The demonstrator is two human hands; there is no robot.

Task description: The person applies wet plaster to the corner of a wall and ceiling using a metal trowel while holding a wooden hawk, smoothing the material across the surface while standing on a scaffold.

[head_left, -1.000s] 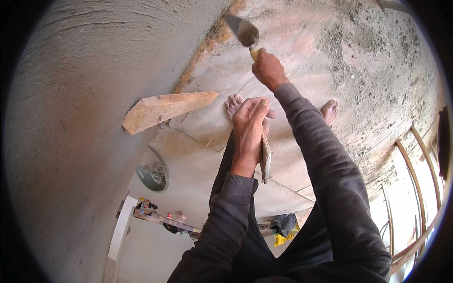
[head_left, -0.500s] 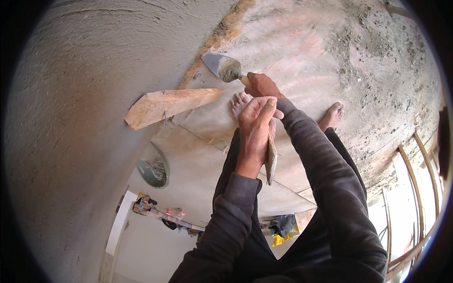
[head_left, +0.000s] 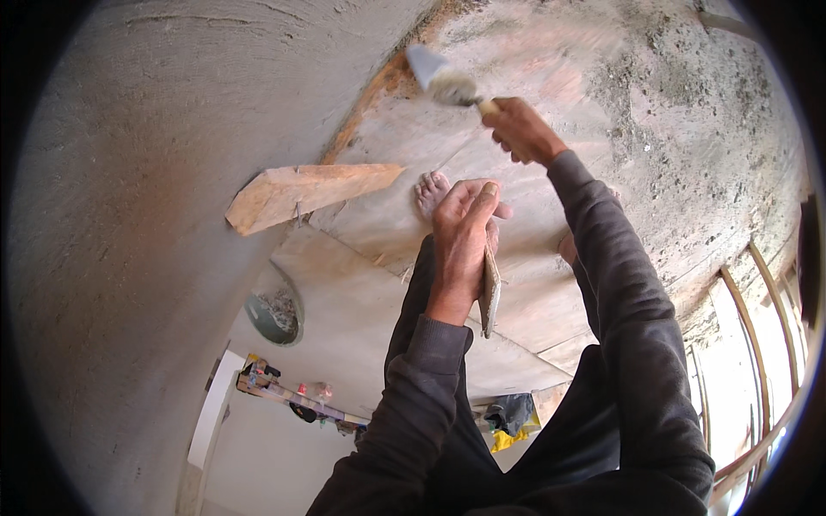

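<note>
My right hand (head_left: 520,129) grips the pale handle of a pointed metal trowel (head_left: 449,89), blurred and carrying grey mortar, held out high in the view near a rough orange-brown edge along the wall. Lower and nearer, my left hand (head_left: 460,241) is closed on a flat, mortar-coated board (head_left: 489,292), seen almost edge-on under the palm. Just left of that hand a light wooden piece (head_left: 297,189) with a nail through it juts from the grey plastered wall (head_left: 138,215). My left bare foot (head_left: 431,193) shows beside my left hand; the right foot is mostly hidden by my arm.
A dusty, mortar-speckled surface (head_left: 654,129) lies under my feet. A green tub (head_left: 271,318) with grey material sits lower left. Behind me are a ledge (head_left: 284,391) with small items, dark and yellow cloths (head_left: 512,413) and curved wooden bars (head_left: 748,335) at the bright right side.
My right hand with the loaded trowel has moved up and to the right since half a second ago, after dipping lower a moment before. My left hand has hardly moved.
</note>
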